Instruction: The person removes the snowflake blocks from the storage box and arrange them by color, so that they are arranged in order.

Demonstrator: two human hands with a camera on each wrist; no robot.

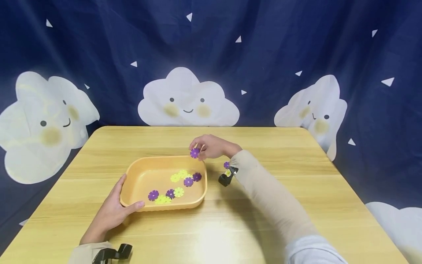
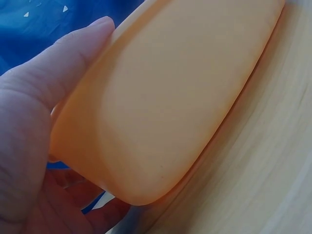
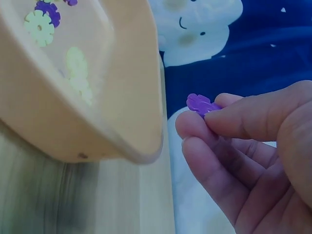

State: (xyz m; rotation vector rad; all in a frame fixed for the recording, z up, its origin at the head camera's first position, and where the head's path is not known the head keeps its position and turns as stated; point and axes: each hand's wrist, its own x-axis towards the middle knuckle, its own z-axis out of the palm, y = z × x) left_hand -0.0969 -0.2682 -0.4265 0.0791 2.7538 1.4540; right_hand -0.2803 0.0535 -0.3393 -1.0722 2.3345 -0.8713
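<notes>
An orange plastic basin [image 1: 132, 183] stands on the wooden table, holding several yellow and purple flower-shaped interlocking discs. My left hand [image 1: 113, 209] grips its near left corner, thumb on the front rim and fingers round the left side; the left wrist view shows the thumb along the basin's outer wall [image 2: 161, 97]. Above the far right corner, my right hand [image 1: 211, 146] pinches a purple flower-shaped disc [image 1: 195, 153] between thumb and fingertips. In the right wrist view that purple disc [image 3: 200, 104] is beside the basin rim [image 3: 141, 157].
Right of the basin, partly hidden by the right wrist's black camera mount [image 1: 227, 178], lie a purple disc [image 1: 226, 165] and a yellow disc [image 1: 228, 172]. A dark blue curtain [image 1: 263, 55] with printed clouds hangs behind the table's far edge.
</notes>
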